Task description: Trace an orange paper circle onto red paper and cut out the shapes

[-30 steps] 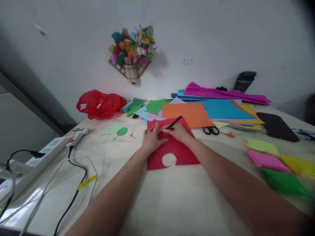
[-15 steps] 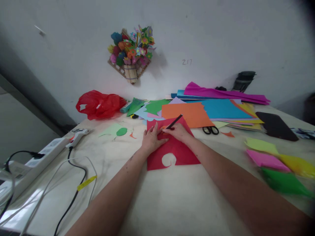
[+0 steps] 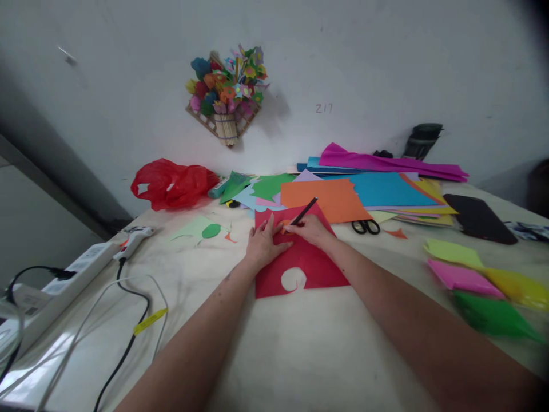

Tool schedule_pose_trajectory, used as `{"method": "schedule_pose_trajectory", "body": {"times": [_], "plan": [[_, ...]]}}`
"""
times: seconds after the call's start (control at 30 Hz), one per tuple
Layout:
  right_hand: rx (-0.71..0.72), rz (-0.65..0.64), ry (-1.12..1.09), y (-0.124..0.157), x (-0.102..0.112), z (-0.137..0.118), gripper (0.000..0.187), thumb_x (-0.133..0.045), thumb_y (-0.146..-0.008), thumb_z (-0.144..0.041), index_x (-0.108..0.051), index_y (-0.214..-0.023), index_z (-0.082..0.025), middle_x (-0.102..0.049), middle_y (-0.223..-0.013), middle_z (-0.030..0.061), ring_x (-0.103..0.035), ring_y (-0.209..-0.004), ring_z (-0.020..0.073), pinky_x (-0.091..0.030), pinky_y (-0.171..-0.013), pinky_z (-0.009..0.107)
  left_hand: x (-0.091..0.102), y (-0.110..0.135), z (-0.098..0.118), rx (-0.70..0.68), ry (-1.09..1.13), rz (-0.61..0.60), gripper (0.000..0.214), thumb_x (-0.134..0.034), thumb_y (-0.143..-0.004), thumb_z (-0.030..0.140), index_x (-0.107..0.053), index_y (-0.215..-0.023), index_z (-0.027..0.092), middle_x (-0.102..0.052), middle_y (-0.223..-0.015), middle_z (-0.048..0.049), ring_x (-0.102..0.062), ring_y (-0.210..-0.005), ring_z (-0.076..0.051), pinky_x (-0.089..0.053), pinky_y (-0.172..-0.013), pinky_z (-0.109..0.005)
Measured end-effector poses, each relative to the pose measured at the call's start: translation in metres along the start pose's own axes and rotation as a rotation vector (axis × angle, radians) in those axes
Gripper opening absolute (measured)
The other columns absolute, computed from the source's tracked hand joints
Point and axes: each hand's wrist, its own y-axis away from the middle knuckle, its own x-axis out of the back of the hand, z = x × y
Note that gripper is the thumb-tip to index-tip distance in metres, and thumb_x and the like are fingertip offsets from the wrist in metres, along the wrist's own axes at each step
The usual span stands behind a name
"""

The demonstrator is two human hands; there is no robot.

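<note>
A red sheet [image 3: 274, 278] lies flat on the table, with a round hole cut near its front edge. My left hand [image 3: 265, 243] rests on the sheet with its fingers spread, its fingertips by a small orange cutout [image 3: 285, 225]. Between the fingers of my right hand [image 3: 311, 230] is a dark pencil [image 3: 305, 210], tilted up to the right. Its tip is down at the orange piece, partly hidden by my fingers. Just right of the red sheet lie scissors with black handles [image 3: 366, 227].
Behind the sheet are an orange sheet [image 3: 323, 197], a blue sheet [image 3: 377, 190] and green scraps [image 3: 274, 186]. A red plastic bag [image 3: 174, 184] lies back left. Power strips with cables [image 3: 92, 260] run along the left. Coloured packets [image 3: 493, 315] and a dark phone-like slab [image 3: 478, 218] lie right.
The whole view has shifted very slightly. Both hands stay at the same place on the red sheet, and the pencil has barely moved.
</note>
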Motion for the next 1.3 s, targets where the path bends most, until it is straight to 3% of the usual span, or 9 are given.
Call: {"method": "schedule_pose_trajectory", "body": {"times": [0.73, 0.8, 0.93, 1.03, 1.3], "plan": [[-0.033, 0.038, -0.162, -0.001, 0.005, 0.003, 0.013, -0.062, -0.064, -0.029, -0.067, -0.064, -0.017, -0.067, -0.068, 0.0025, -0.061, -0.070, 0.0167, -0.045, -0.064, 0.026, -0.001, 0.000, -0.002, -0.035, 0.009, 0.011, 0.090, -0.052, -0.069, 0.058, -0.007, -0.137, 0.020, -0.048, -0.126, -0.0049, -0.023, -0.127, -0.023, -0.013, -0.101, -0.043], [-0.058, 0.094, -0.277, -0.002, 0.004, 0.005, 0.017, -0.061, -0.064, -0.032, -0.065, -0.064, -0.016, -0.067, -0.067, 0.0029, -0.061, -0.069, 0.0163, -0.046, -0.065, 0.027, 0.000, 0.001, -0.001, -0.035, 0.002, 0.010, 0.089, -0.051, -0.069, 0.059, -0.008, -0.137, 0.021, -0.049, -0.125, -0.0042, -0.024, -0.127, -0.023, -0.013, -0.101, -0.043], [-0.128, 0.332, -0.557, -0.006, 0.005, 0.012, 0.024, -0.060, -0.065, -0.039, -0.062, -0.067, -0.015, -0.066, -0.066, 0.0046, -0.061, -0.063, 0.0153, -0.048, -0.061, 0.026, 0.001, 0.004, 0.001, -0.060, -0.027, 0.025, 0.081, -0.048, -0.071, 0.059, -0.014, -0.136, 0.025, -0.050, -0.125, -0.0022, -0.026, -0.125, -0.023, -0.013, -0.102, -0.042], [-0.173, 0.469, -0.648, -0.008, 0.011, 0.016, 0.024, -0.059, -0.065, -0.038, -0.060, -0.070, -0.014, -0.066, -0.067, 0.0055, -0.061, -0.060, 0.0147, -0.048, -0.055, 0.025, 0.001, 0.007, 0.003, -0.076, -0.058, 0.041, 0.073, -0.047, -0.074, 0.056, -0.017, -0.135, 0.029, -0.049, -0.126, -0.0006, -0.027, -0.125, -0.022, -0.013, -0.102, -0.041], [-0.260, 0.543, -0.693, -0.008, 0.024, 0.020, 0.021, -0.060, -0.065, -0.035, -0.059, -0.071, -0.015, -0.066, -0.068, 0.0061, -0.062, -0.059, 0.0159, -0.050, -0.053, 0.026, 0.002, 0.006, 0.003, 0.009, -0.098, 0.129, 0.064, -0.041, -0.078, 0.053, -0.025, -0.133, 0.025, -0.026, -0.140, -0.0023, -0.015, -0.130, -0.023, -0.016, -0.102, -0.044]]}}
